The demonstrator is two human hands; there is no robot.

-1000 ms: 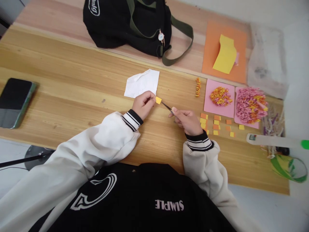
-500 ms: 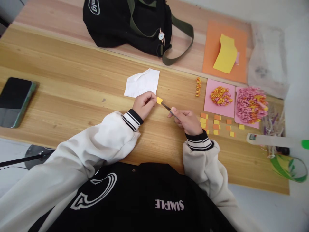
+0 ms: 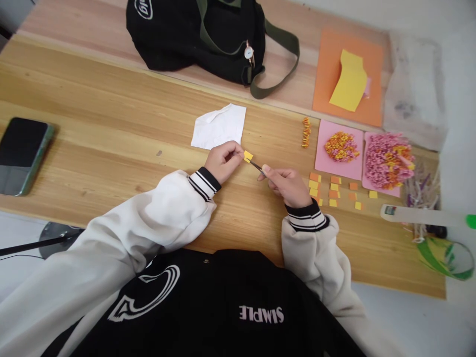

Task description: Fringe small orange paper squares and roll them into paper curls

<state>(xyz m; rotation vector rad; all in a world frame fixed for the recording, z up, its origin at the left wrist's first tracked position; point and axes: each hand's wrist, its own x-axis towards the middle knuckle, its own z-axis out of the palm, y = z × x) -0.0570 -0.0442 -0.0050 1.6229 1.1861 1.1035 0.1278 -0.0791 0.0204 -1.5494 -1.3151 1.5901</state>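
My left hand is closed in a pinch on a small yellow paper piece, holding it by its left side above the wooden table. My right hand is closed around slim, dark-tipped tweezers. Their tips meet the lower right part of the yellow piece; whether they grip it or only touch it I cannot tell. Just beyond my left hand lies a creased white paper sheet. Small orange and yellow paper pieces lie in short rows to the right of my right hand.
Pink squares carry piles of curled orange, yellow and pink bits. A row of orange curls lies nearby. Orange and yellow sheets and a black bag are at the back. A phone lies left, green-edged tape right.
The yellow piece has turned slightly and shifted a little right between my fingers and the tweezers. Both hands stay almost in place; the view has tipped very slightly.
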